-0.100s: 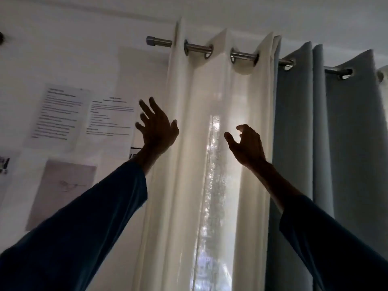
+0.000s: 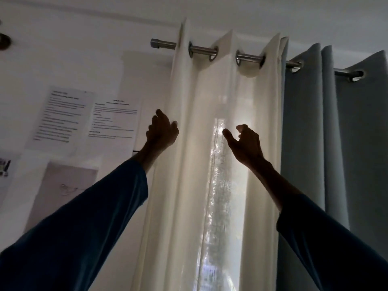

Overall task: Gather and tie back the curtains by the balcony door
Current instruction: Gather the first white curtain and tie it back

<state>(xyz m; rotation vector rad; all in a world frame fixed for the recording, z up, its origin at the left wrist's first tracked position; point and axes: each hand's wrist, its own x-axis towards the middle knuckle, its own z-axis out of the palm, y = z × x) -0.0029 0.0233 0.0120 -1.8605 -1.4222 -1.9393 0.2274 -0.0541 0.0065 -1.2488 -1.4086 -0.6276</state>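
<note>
A white, backlit curtain (image 2: 189,143) hangs by eyelets from a metal rod (image 2: 202,51), gathered in loose folds. Right of it hangs a grey-blue curtain (image 2: 336,143) on the same rod. Both my arms are raised in dark blue sleeves. My left hand (image 2: 161,131) is at the white curtain's left edge, fingers bent, thumb over the fabric; whether it pinches the fabric does not show. My right hand (image 2: 244,143) is up in front of the curtain's bright middle, thumb out, fingers loosely curled, holding nothing.
Printed sheets (image 2: 63,116) and a grey paper (image 2: 63,190) are stuck to the white wall left of the curtains. The rod's end cap (image 2: 155,43) juts out past the white curtain. The ceiling is close above.
My left hand has moved right to the white curtain's edge, and its spread fingers have bent. My right hand has barely shifted.
</note>
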